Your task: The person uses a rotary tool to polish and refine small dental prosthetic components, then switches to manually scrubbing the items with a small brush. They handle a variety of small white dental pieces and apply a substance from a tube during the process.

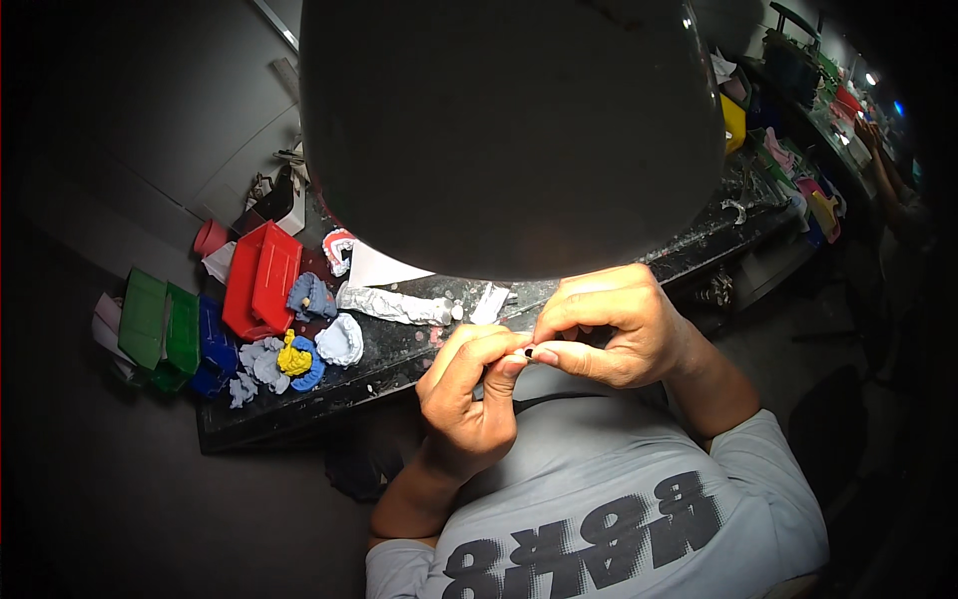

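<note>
My left hand point(469, 399) and my right hand point(604, 329) meet in front of my shirt, fingertips pinched around a tiny pale piece point(526, 350) with a dark spot beside it; its shape is too small and covered to make out. Just beyond my hands on the dark bench point(389, 359) lie a crumpled whitish tube point(394, 303) and a small white packet point(489, 304). To the left sit a grey mold point(311, 295), a white cast point(339, 340), a yellow piece on a blue mold point(295, 354) and a pink-and-white denture model point(338, 250).
A large dark lamp hood point(509, 130) hangs above my hands. Red trays point(259, 280), green trays point(145, 314) and blue trays point(215, 349) are stacked at the left. Along the right, a cluttered bench point(808, 170) runs back toward another person's arm point(885, 180).
</note>
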Tool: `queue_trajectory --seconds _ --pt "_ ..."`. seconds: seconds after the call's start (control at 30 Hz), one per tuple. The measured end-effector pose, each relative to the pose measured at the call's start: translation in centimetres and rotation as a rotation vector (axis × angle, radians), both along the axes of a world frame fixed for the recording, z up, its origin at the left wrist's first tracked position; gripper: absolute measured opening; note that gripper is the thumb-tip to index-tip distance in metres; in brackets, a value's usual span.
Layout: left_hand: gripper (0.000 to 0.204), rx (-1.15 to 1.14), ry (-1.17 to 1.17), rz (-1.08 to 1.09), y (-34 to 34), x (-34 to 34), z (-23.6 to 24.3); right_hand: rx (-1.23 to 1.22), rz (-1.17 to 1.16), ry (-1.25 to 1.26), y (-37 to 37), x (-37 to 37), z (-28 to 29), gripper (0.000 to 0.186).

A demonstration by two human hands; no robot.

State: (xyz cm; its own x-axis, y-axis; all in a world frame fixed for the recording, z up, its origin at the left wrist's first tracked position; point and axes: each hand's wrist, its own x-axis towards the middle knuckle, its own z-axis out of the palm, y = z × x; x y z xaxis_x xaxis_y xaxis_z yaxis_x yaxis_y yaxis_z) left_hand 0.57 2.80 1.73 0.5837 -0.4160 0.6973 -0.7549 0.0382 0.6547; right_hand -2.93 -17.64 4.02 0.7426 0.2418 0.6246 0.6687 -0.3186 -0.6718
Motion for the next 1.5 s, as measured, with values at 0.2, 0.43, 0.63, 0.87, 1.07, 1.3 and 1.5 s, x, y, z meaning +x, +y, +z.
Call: queue_trajectory --seconds 0.2,0.43,0.63,0.87,1.07,1.3,1.5 --pt "0.007 -0.021 0.123 -0.089 0.1 0.0 -0.3 -0.002 -0.001 -0.065 -0.5 -0.1 -0.3 0.012" --pt "0.005 -0.004 0.174 -0.093 0.0 -0.3 -0.1 0.02 0.033 -0.082 -0.5 -0.7 -0.1 0.014" --pt "0.007 0.071 0.127 -0.115 0.0 -0.2 0.2 -0.049 0.02 -0.146 -0.5 -1.0 0.1 0.014" --pt "0.006 0.132 -0.045 -0.069 -0.2 -0.1 0.2 -0.051 -0.029 -0.095 -0.6 -1.7 -0.4 0.016" --pt "0.008 0.168 -0.142 -0.064 -0.3 -0.1 0.0 -0.051 -0.056 0.029 -0.8 -2.4 -0.1 0.015" --pt "0.008 0.163 -0.107 -0.112 -0.4 -0.1 0.2 -0.064 -0.024 0.199 -1.2 -2.7 0.4 0.013" --pt "0.011 0.16 0.001 -0.204 -0.2 -0.4 0.8 0.031 0.051 0.083 -1.3 -2.2 -0.3 0.01"
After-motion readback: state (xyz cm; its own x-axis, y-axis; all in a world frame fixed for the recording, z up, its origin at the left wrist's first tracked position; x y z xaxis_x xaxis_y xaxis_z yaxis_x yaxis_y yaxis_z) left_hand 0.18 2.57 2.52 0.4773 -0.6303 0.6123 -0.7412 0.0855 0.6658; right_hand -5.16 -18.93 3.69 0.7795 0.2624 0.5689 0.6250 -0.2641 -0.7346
